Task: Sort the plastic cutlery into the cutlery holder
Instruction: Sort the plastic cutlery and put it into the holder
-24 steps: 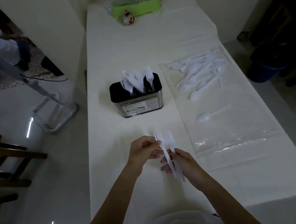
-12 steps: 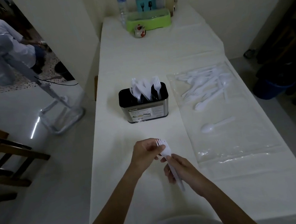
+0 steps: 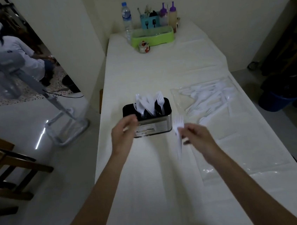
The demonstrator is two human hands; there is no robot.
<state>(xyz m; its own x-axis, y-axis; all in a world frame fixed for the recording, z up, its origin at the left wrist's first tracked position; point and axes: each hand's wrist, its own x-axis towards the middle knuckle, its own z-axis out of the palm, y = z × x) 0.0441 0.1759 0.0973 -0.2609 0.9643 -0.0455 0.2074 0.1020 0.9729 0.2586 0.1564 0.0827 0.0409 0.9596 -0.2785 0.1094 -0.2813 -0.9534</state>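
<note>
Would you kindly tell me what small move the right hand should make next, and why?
Probably the right hand should carry the blurred forks it pinches up and left over the cutlery holder, then lower them handles-first into its right section, where a fork stands tines up. The left hand hovers by the holder, holding nothing.

Bare left grip (image 3: 123, 133), bare right grip (image 3: 198, 136)

The cutlery holder (image 3: 152, 129) had a shiny metal body, a black top rim and a printed label on its front. The forks (image 3: 178, 123) and the loose cutlery (image 3: 208, 98) were smooth white plastic. The sheet (image 3: 248, 149) under the loose cutlery was clear, glossy film, wrinkled near its edge. The tablecloth (image 3: 158, 71) was matt and cream, creased along folds. The floor (image 3: 16, 122) was polished and reflective; the chair (image 3: 26, 163) was dark wood.
</note>
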